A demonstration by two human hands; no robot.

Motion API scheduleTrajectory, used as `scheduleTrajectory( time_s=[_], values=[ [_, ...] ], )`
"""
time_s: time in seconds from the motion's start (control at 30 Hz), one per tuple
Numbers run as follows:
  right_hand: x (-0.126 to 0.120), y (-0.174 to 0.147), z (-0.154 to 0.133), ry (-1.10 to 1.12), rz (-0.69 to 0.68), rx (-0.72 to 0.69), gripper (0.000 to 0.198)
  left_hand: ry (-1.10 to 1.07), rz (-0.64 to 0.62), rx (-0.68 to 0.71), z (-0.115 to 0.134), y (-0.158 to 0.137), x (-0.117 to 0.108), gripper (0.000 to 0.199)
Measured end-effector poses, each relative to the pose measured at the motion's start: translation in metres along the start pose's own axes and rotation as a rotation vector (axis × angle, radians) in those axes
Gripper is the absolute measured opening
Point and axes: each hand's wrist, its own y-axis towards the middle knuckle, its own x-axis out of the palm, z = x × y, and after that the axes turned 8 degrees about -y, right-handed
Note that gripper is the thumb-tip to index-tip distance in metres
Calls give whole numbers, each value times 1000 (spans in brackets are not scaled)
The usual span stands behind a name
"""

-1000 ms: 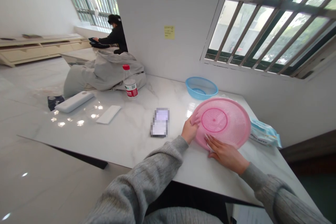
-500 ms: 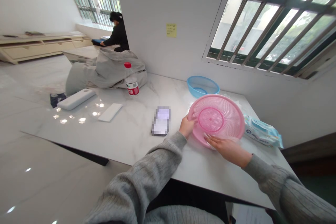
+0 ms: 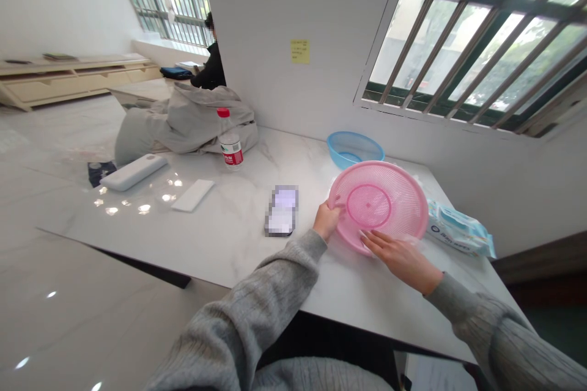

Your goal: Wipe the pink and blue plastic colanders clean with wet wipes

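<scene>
A pink mesh basket (image 3: 368,206) is tipped up over the table, its round inside facing me. My left hand (image 3: 327,220) is closed round its left rim. Against the lower inner wall lies my right hand (image 3: 398,256), fingers stretched and close together. A thin white wipe (image 3: 416,245) shows partly at that hand's edges, pressed between hand and basket; most of it is hidden. Behind the pink basket stands a blue mesh basket (image 3: 355,148). To the right lies a pale blue pack of wipes (image 3: 460,231).
A phone (image 3: 281,211) lies left of my hands on the white table (image 3: 247,208). Farther left are a bottle with a red cap (image 3: 230,143), a white slab (image 3: 193,195), a white case (image 3: 134,172) and a grey cloth (image 3: 183,119). Another person (image 3: 213,67) sits beyond.
My right hand has slid slightly up and to the right on the basket's inner wall. My left hand keeps its hold. The other person has moved partly behind the wall.
</scene>
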Motion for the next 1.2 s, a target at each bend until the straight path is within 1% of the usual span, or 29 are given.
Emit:
scheduleTrajectory(
  time_s=[0.27, 0.37, 0.5, 0.57, 0.63, 0.7, 0.77, 0.8, 0.87, 0.9, 0.93, 1.03, 1.1, 1.2],
  values=[
    [-10, 4, -7, -32, -6, 44, 63, 27, -9, 20, -3, 2, -2, 48],
    [-4, 0, -6, -44, 17, 18, 61, 38, -5, 24, -3, 3, -3, 46],
    [12, -8, 1, -45, 96, -20, 62, 17, -13, 15, 0, 0, 0, 47],
    [19, -10, 5, -23, 130, -10, 66, -28, -82, 6, 4, -6, 3, 50],
    [21, -10, 9, 10, 171, 23, 67, -90, -203, -8, 9, -13, 8, 55],
    [16, -6, 11, 66, 232, 91, 62, -163, -321, -15, 13, -20, 11, 58],
    [3, 0, 9, 169, 306, 201, 51, -213, -368, -24, 16, -25, 13, 64],
    [-7, 4, 8, 242, 343, 269, 43, -219, -369, -31, 16, -26, 13, 68],
    [-31, 12, 3, 426, 389, 416, 27, -197, -353, -36, 15, -25, 12, 73],
    [-45, 15, 1, 513, 406, 486, 22, -180, -350, -24, 15, -24, 12, 74],
    [-58, 18, -1, 591, 405, 541, 22, -167, -354, -2, 15, -23, 11, 75],
    [-88, 21, -1, 812, 459, 608, 25, -180, -374, 67, 17, -20, 10, 72],
    [-96, 20, 2, 985, 441, 634, 28, -230, -347, 84, 21, -19, 11, 70],
    [-92, 16, 8, 1245, 422, 682, 33, -327, -295, 92, 26, -19, 13, 71]
  ],
)
